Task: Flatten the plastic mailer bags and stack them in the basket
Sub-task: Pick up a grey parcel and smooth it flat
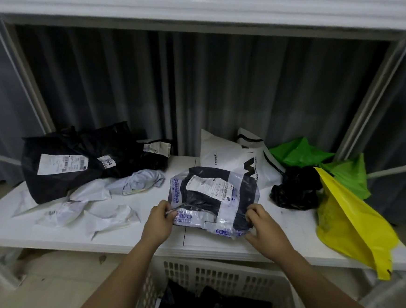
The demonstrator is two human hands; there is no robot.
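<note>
A crumpled grey-and-black mailer bag with a white shipping label lies on the white table, near its front edge. My left hand pinches the bag's near left edge. My right hand grips its near right corner. Below the table's front edge stands a white slotted basket with dark flattened bags inside.
A large black mailer with labels sits at the back left, with several crumpled white and grey bags in front of it. A white printed bag, green bags, a black wad and a yellow bag fill the right side.
</note>
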